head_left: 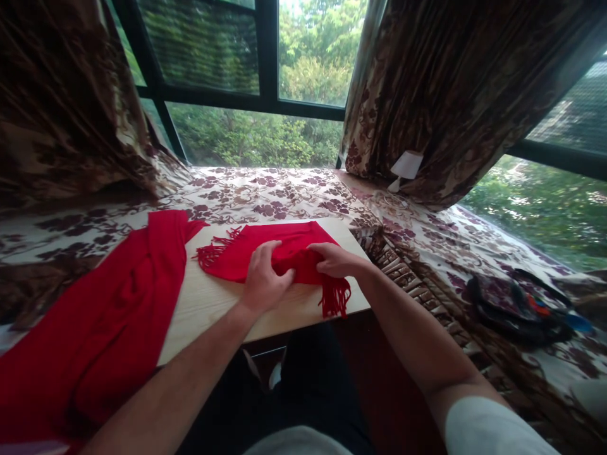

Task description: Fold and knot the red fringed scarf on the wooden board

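A red fringed scarf [256, 235] lies folded on a light wooden table [203, 316]. Its tassels spread at the left end, and more hang toward the table's front edge. My left hand [266, 278] is on the near side of the scarf, thumb and fingers curved around a bunched part. From the right, my right hand [334, 259] grips the same raised fold between thumb and fingers. Some fingertips of both hands are hidden in the cloth. A second large red cloth [118, 303] drapes over the table's left side and runs toward me.
Behind the table is a floral-covered window seat [265, 189] below a dark-framed window [270, 104]. A small white lamp [406, 165] stands by the right curtain [427, 76]. On the floral cover at right lies a dark bag [512, 309]. My legs are under the table.
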`<state>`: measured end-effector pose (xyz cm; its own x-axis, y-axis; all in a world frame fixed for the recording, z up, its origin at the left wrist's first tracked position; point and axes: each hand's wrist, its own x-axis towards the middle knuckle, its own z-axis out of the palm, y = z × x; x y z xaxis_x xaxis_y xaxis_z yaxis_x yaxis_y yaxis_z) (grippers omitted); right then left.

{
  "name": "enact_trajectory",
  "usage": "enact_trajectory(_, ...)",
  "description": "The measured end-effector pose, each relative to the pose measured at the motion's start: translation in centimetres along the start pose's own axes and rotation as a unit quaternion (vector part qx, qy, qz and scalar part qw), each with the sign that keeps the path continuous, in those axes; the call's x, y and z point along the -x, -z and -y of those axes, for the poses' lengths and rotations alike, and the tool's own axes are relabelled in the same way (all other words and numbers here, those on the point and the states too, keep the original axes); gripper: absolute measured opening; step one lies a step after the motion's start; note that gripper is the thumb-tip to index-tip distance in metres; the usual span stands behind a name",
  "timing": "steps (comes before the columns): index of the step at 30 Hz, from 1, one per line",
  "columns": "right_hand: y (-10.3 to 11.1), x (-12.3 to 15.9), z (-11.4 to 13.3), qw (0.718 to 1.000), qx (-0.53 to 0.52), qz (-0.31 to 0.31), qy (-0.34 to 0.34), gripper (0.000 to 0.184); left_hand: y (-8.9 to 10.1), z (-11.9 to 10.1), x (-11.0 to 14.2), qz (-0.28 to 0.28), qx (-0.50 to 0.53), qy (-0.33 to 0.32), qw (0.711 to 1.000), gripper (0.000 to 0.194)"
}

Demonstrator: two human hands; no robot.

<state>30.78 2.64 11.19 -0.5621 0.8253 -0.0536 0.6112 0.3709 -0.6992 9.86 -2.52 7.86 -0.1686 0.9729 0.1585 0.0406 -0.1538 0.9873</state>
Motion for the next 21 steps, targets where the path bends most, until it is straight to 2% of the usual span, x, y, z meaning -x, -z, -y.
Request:
enact_trajectory(2,1.1,-1.3,-0.4,0.997,-0.049,0.050,-0.013,0.042,0.2,0.1,-1.8,0.104,-0.031,0.010,0.994,0.054)
enact_trajectory(4,2.0,-2.4,-0.7,0.993,-0.078,0.080,-0.022,0.042,0.1,0.3,-3.7,0.216,-0.070,0.044,0.973,0.032)
enact_trajectory(6,2.6,-3.3,-0.8,0.992,-0.075,0.094,-0.027,0.042,-0.1,0.5,-5.3,0.268,-0.087,0.071,0.957,0.013)
enact_trajectory(10,3.5,-3.2,-0.6,0.992,0.026,0.125,-0.018,0.037,-0.4,0.9,-6.5,0.281,-0.032,0.135,0.950,0.012)
enact_trajectory(14,4.6,-2.0,-1.3,0.983,0.079,0.159,-0.038,0.037,-0.4,1.1,-6.4,0.333,-0.020,0.163,0.929,0.013)
enact_trajectory(17,5.7,-2.7,-2.7,0.985,0.050,0.159,-0.053,0.042,-0.3,1.2,-7.1,0.341,0.020,0.232,0.911,0.019)
enact_trajectory(21,8.2,-7.6,-4.4,0.987,-0.069,0.131,-0.063,0.039,-0.4,1.0,-10.7,0.287,0.102,0.324,0.896,0.033)
